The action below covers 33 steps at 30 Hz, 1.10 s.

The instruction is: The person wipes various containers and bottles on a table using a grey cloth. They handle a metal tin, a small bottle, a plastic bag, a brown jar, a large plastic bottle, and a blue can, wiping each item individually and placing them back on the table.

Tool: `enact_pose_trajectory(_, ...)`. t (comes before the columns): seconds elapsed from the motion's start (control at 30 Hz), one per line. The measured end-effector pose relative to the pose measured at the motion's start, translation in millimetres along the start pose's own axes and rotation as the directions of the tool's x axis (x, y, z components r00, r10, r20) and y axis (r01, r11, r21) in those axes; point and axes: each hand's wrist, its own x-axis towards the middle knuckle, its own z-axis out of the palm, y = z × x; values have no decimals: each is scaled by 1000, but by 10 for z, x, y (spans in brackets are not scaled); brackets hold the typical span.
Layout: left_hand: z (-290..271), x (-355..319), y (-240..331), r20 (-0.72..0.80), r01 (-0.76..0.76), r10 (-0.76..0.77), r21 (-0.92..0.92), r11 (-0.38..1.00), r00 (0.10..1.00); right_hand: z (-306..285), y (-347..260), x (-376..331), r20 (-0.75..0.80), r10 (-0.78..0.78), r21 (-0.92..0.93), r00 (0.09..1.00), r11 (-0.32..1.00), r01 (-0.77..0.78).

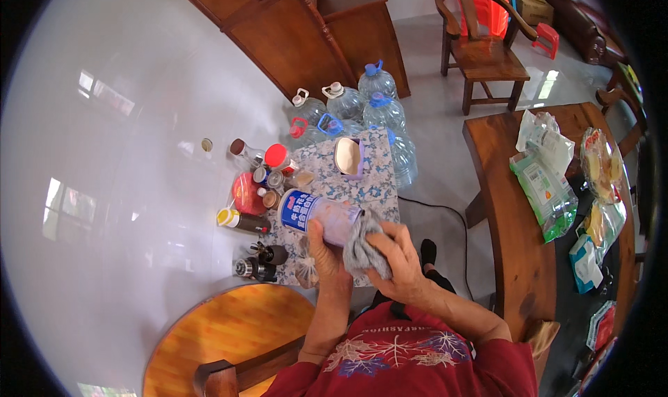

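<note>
My left hand (327, 256) is wrapped round a lilac canister (332, 215) with a blue label, held tilted on its side above a small table (379, 167) with a blue and white floral cover. In my right hand (400, 259) is a bunched grey cloth (364, 247), pressed against the canister's right end. That end is hidden under the cloth. Beyond the canister, a purple-rimmed lid or shallow box (348, 157) with a cream-coloured inside lies on the table. Close to the canister's left side stand several jars, among them one with a red lid (276, 155).
Several big clear water jugs (344, 103) stand behind the small table. On its left edge are a dark bottle with a yellow cap (243, 220) and a dark flask (254, 270). A round wooden stool or table (229, 327) is near left; a wooden table (515, 209) with packages stands right.
</note>
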Motion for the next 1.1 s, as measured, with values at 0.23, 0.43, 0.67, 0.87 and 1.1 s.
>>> enact_pose_trajectory(0.23, 99, -47, 21, 117, -26, 47, -174, 984, 992, 173, 260, 25, -172, 249, 51, 953, 969, -243)
enact_pose_trajectory(0.43, -80, 2, 68, 239, 19, 9, -115, 993, 971, -44, 199, -265, 61, 274, 135, 960, 951, -279)
enact_pose_trajectory(0.67, -217, -195, -210, 197, 186, -194, 61, 981, 961, -195, -93, 47, 50, 9, -145, 999, 989, -1)
enact_pose_trajectory(0.87, -224, -301, -281, 181, 109, -137, 157, 982, 974, -88, -50, 375, -52, 74, -61, 996, 995, -77)
enact_pose_trajectory(1.1, -364, -360, -268, 251, 35, -81, 184, 982, 965, -159, 118, 660, 126, 552, 436, 824, 715, -546)
